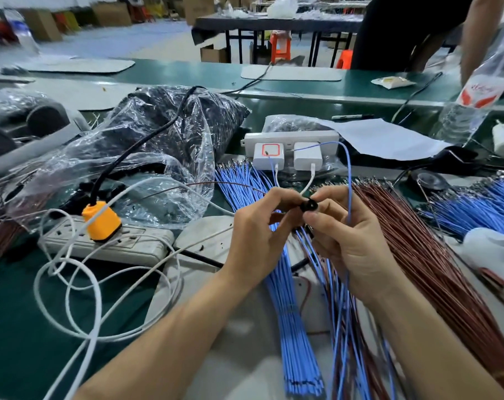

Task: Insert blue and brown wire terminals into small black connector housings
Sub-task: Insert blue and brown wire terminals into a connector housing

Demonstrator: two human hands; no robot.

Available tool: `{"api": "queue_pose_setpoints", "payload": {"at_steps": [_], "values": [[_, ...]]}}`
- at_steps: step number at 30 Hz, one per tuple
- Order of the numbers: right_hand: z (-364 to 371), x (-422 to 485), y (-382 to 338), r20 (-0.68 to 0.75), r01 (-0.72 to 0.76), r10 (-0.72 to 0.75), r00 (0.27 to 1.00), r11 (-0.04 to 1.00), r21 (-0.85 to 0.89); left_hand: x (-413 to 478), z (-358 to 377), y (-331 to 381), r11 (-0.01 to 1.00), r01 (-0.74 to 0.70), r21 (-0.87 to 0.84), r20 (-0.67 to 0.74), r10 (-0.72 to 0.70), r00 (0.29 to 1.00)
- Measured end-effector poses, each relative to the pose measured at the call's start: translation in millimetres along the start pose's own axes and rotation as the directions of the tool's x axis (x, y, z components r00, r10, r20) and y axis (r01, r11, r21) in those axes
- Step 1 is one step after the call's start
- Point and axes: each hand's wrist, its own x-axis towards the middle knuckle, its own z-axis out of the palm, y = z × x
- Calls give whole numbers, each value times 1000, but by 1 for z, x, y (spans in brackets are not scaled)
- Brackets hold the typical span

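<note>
Two hands meet over a small black connector above the wire bundles.

Head view: the right hand (352,243) pinches the connector (308,205) between thumb and forefinger, and a blue wire (350,174) arcs up from that hand. The left hand (259,226), fingers curled, pinches a brown wire (222,183) just beside the connector. Below lie a bundle of blue wires (285,284) and a bundle of brown wires (418,255) on the green table (14,313), with a power strip (115,243) to the left.

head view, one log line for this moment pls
step: terminal insertion | left hand: pinches brown wire | right hand: pinches black connector housing | blue wire: loops above right hand
</note>
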Motion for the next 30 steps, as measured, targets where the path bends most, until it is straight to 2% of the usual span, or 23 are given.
{"api": "queue_pose_setpoints", "payload": {"at_steps": [6, 19, 23, 27, 30], "values": [[1, -1, -2, 42, 3, -1, 999, 998, -60, 1, -1, -1, 1000, -16, -3, -4, 16, 1000], [2, -2, -2, 17, -9, 10, 1000, 997, -82, 1, -3, 8, 998, 17, -64, -2, -17, 1000], [2, -2, -1, 18, 50, -48, 999, 989, -137, 1, -5, 6, 996, 30, -83, 6, -29, 1000], [4, -2, 1, 3, 171, -177, 984, 948, -270, 0, -4, 5, 997, 13, -78, 16, -11, 1000], [4, -3, 1, 16, 193, -196, 981, 944, -269, -1, -4, 3, 997, 24, -80, 23, -22, 999]]}}
